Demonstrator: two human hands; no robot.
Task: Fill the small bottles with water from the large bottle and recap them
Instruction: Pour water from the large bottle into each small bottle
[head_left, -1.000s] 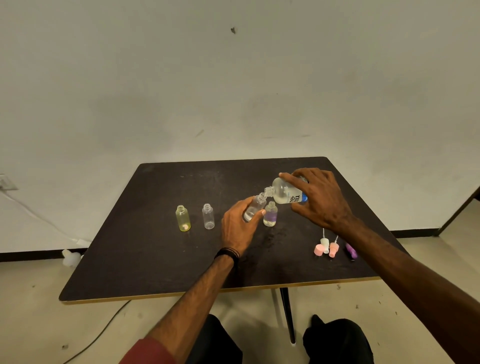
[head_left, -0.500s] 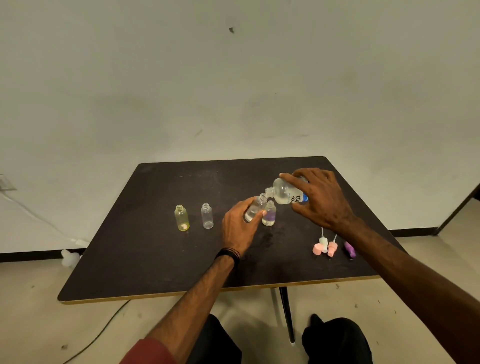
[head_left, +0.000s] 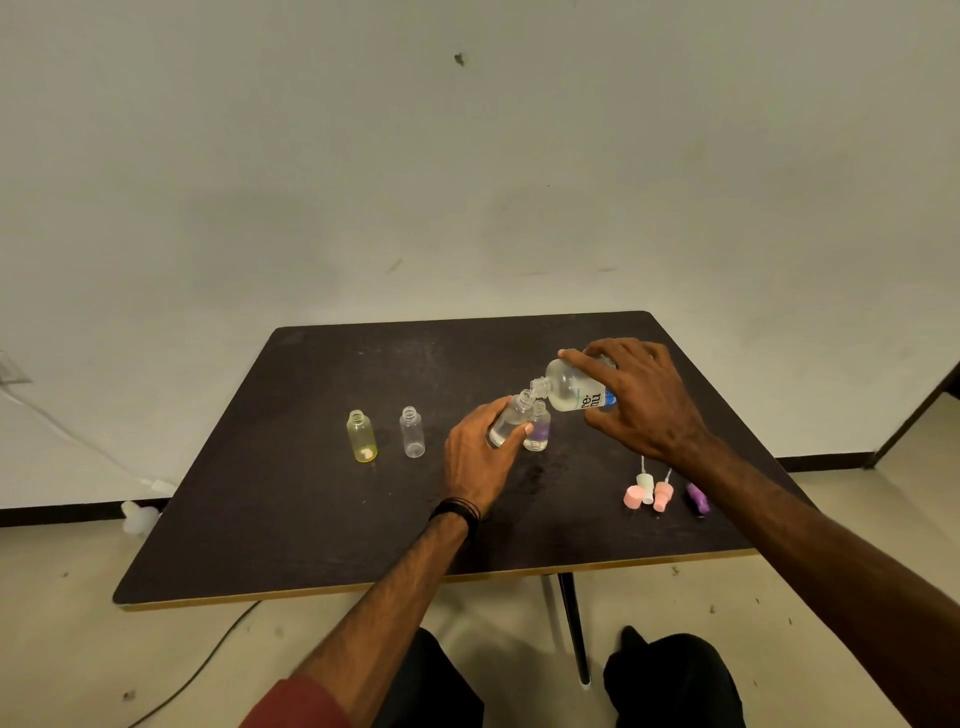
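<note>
Two hands, tilted small bottle (head_left: 511, 420) between left fingers (head_left: 521, 431)

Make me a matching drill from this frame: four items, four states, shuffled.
Items:
1. large bottle
2. yellow bottle
3. purple cap
4. clear bottle in left hand

States:
A. lying on the table near the right forearm
B. standing uncapped, farthest left
C. tipped, neck down, gripped by right hand
D. tilted, mouth under the large bottle's neck

Pairs: 1-C, 2-B, 3-A, 4-D
</note>
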